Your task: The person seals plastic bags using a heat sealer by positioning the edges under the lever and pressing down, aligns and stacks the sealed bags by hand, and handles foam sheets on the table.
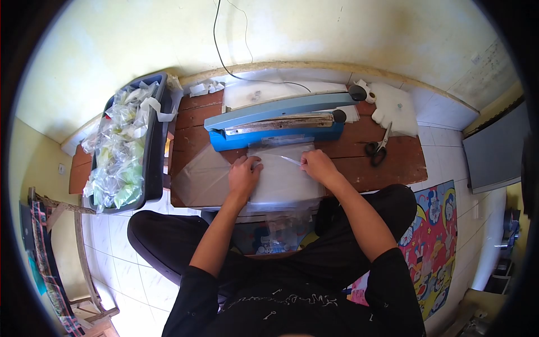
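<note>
A stack of clear plastic bags [285, 185] lies on the low wooden table in front of me. My left hand [243, 175] is at the stack's left edge, its fingers curled onto the plastic and the thumb close to the index finger. On the other side, my right hand [319, 167] pinches the edge of a top bag, where a bright fold line runs toward it. Just beyond both hands stands a blue impulse sealer [278, 133], its upper arm raised a little. A loose clear plastic sheet [203, 178] spreads to the left of my left hand.
A dark plastic bin [151, 168] heaped with filled clear bags stands at the left. Scissors [377, 151] lie on the brown table [401, 160] at the right, near white plastic sheets [396, 106]. A black cable [215, 39] hangs along the wall. A colourful mat [438, 247] covers the floor.
</note>
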Demonstrator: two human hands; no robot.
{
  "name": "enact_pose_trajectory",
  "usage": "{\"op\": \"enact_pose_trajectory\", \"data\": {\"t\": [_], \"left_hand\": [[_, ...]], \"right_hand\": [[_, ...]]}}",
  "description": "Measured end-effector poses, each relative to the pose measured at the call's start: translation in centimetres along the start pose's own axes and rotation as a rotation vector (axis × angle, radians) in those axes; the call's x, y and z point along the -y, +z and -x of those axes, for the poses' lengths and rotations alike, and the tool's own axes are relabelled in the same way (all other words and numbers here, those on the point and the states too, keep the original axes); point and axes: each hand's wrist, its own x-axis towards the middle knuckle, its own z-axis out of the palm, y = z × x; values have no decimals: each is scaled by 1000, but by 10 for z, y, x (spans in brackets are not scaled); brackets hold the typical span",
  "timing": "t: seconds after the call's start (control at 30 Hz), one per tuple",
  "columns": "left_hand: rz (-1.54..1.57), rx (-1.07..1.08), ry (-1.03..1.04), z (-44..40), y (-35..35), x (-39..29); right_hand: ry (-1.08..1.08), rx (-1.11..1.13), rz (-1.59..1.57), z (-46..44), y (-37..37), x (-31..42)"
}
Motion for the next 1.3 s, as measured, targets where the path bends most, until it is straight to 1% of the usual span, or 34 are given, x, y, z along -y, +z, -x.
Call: {"op": "enact_pose_trajectory", "data": {"t": [0.07, 0.13, 0.17, 0.23, 0.33, 0.37, 0.43, 0.47, 0.53, 0.57, 0.63, 0.77, 0.83, 0.87, 0.93, 0.97, 1.03, 1.07, 1.13, 1.17, 1.23, 1.3], "left_hand": [[22, 27, -23, -1, 0, -2], [35, -109, 123, 0, 3, 2], [36, -110, 121, 0, 4, 3], [54, -148, 180, 0, 4, 0], [89, -154, 202, 1, -2, -10], [90, -152, 200, 3, -4, -13], [44, -191, 306, 5, -5, -19], [43, -192, 305, 6, -4, -19], [40, -116, 476, 11, 0, -21], [40, -116, 475, 14, 5, -20], [14, 74, 474, 17, 14, -20], [21, 35, 438, 21, 19, -22], [75, 49, 445, 17, 22, -19], [74, 45, 447, 16, 21, -18], [77, 58, 494, 16, 19, -17], [78, 59, 495, 15, 20, -16], [109, 87, 561, 16, 22, -13], [109, 88, 560, 16, 22, -13], [142, 82, 564, 18, 24, -14], [142, 82, 563, 18, 24, -15], [154, 72, 566, 18, 24, -15], [164, 64, 565, 18, 24, -15]], "right_hand": [[23, 12, 19, -1, -7, 6], [19, -170, 36, -1, -16, 11], [18, -169, 37, -3, -20, 12], [17, -368, 14, -4, -27, 12], [29, -419, -61, -4, -33, 18], [30, -417, -61, -3, -34, 21], [32, -415, -50, -4, -33, 27], [31, -415, -51, -5, -31, 29], [-20, -483, -102, -5, -29, 32], [-21, -482, -102, -4, -29, 34], [4, -423, -128, -1, -32, 38], [64, -401, -82, 3, -19, 18], [179, -418, -70, 2, -15, 9], [176, -421, -69, 0, -12, 5], [271, -440, -177, -3, -9, 1], [273, -441, -177, -3, -7, -1], [351, -504, -360, -5, -4, -3], [352, -503, -360, -9, 3, -11], [357, -537, -575, -15, 10, -19], [357, -535, -575, -14, 8, -17], [405, -415, -421, -11, 2, -13], [366, -435, -407, -12, 2, -12]]}}
